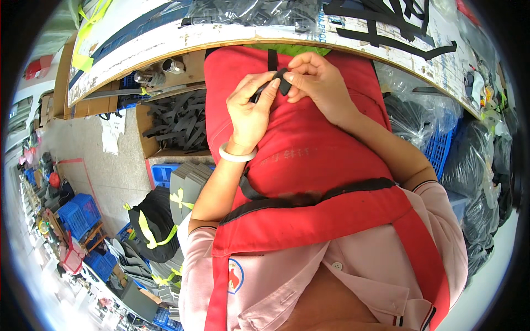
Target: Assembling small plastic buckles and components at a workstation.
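Over my lap, covered by a red apron (pixel 309 149), both hands meet at a short piece of black strap (pixel 285 84). My left hand (pixel 249 105), with a white bangle (pixel 237 153) at the wrist, is closed on it between thumb and fingers. Part of the strap is hidden inside that hand. My right hand (pixel 319 83) pinches the strap's other side with the thumb and a bent forefinger. Another black strip (pixel 272 59) stands up just beyond the hands, near the table edge; whether it joins the held piece I cannot tell.
Ahead is a worn white table (pixel 248 34) with loose black straps (pixel 381 37) and a clear plastic bag (pixel 254 14). To my left stands a cardboard box (pixel 144 129) full of dark strips. A blue crate (pixel 439 146) and plastic-wrapped bundles (pixel 469 165) lie to my right.
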`<state>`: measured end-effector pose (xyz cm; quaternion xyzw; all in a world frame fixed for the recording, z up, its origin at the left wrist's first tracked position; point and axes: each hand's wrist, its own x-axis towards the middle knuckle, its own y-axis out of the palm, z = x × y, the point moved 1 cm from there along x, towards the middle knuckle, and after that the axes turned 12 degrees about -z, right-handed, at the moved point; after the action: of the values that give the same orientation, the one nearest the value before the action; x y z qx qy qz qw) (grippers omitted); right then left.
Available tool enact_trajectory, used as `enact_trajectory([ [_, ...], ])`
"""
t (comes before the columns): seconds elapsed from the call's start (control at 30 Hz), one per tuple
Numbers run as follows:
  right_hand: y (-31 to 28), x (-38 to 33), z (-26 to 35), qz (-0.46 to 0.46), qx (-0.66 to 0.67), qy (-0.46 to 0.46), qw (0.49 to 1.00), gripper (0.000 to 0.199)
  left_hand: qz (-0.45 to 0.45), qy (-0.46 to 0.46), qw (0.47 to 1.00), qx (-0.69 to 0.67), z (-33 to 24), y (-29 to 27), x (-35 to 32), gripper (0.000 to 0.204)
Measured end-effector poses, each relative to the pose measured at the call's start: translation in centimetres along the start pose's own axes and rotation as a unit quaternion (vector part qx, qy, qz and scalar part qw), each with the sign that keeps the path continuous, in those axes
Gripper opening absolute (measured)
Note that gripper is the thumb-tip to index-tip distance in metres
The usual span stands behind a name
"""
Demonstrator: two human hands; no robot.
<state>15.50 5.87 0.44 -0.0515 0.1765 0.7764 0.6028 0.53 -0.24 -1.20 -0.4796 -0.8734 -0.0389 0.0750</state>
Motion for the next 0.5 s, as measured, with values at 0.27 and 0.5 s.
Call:
enact_trajectory([
  [0.27,-2.0,2.7,-1.1,0.215,0.01,0.201,0.956,0.02,0.058,-0.054,0.997,-0.019,-0.1,-1.6,0.1,0.015],
  [0.5,2.2,4.7,0.5,0.173,-0.073,0.048,0.981,0.02,0.015,-0.184,0.982,-0.046,-5.2,-7.8,-0.3,0.012],
])
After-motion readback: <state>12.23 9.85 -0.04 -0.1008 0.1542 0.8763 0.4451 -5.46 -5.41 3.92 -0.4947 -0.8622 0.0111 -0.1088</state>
